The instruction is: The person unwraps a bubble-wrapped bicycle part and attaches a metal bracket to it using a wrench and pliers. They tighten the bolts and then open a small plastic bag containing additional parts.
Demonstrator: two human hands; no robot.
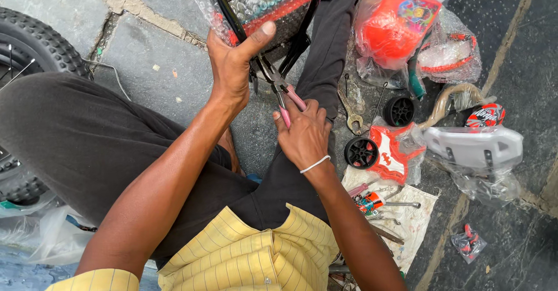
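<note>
My left hand [231,64] grips a black metal frame part wrapped in bubble wrap [261,6] at the top middle, thumb pressed on the wrapping. My right hand [305,131] holds pink-handled pliers [285,96], whose jaws point up into the black frame just below my left thumb. Both hands work over my legs in dark trousers, above the stone floor.
A knobbly tyre [35,44] lies at the left. On the right sit an orange part in plastic [395,27], a spanner [350,112], two small black wheels [361,153], a white plastic part in wrap [474,148], and a cloth with several tools [401,212].
</note>
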